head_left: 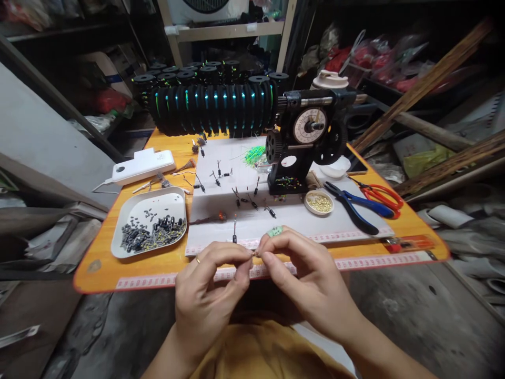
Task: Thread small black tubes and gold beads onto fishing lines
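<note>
My left hand [215,284] and my right hand [298,271] meet over the front edge of the table, fingertips pinched close together. Between them is something tiny that I cannot make out. A pale green wrap [275,231] covers a fingertip of my right hand. Just beyond my left fingers, a small black cylindrical part [234,238] with a thin stem lies on the white board [221,221]. Several similar black parts with stems, such as one black part [270,211], are scattered farther back. Black and grey pieces [152,231] fill part of a white tray [118,239] on the left.
A black machine with a dial [311,125] and a long row of black spools [213,108] stands at the back. On the right lie blue-handled pliers [355,208], red-handled scissors [384,200] and a dish [319,211] of gold beads. A measuring tape [158,281] runs along the front edge.
</note>
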Action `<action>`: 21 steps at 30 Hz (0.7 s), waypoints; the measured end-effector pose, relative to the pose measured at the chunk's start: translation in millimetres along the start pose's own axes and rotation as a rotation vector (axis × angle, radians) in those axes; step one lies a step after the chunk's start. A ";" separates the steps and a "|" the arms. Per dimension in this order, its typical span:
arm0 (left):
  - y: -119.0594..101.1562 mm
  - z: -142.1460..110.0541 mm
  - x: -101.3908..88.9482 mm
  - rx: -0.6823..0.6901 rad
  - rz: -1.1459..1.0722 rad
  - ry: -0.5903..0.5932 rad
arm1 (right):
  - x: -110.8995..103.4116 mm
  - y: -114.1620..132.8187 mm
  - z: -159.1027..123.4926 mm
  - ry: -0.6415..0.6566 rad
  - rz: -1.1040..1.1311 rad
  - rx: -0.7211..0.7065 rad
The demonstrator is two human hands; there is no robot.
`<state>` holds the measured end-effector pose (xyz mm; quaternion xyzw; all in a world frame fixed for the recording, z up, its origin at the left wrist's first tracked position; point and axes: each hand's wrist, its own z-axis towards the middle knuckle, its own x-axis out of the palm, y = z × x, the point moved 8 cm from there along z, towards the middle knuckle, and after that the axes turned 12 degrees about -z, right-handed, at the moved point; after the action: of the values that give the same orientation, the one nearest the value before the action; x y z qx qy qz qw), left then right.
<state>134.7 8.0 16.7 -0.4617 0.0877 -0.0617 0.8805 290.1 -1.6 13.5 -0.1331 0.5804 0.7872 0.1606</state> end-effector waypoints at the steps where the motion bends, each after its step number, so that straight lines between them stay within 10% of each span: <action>1: 1.5 -1.0 -0.7 -0.007 -0.028 -0.027 | 4.0 -4.1 -0.5 0.031 0.057 0.053; 13: 9.4 -0.1 5.3 -0.066 -0.265 -0.151 | 26.8 -12.8 -4.9 0.196 0.450 0.268; 21: 24.7 -6.2 10.3 -0.226 -0.471 -0.201 | 8.4 1.6 -1.5 0.112 -0.080 -0.036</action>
<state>144.1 15.0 -8.1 -0.5685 -0.1035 -0.2083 0.7891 281.8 -2.7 11.1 -0.2027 0.5685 0.7817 0.1568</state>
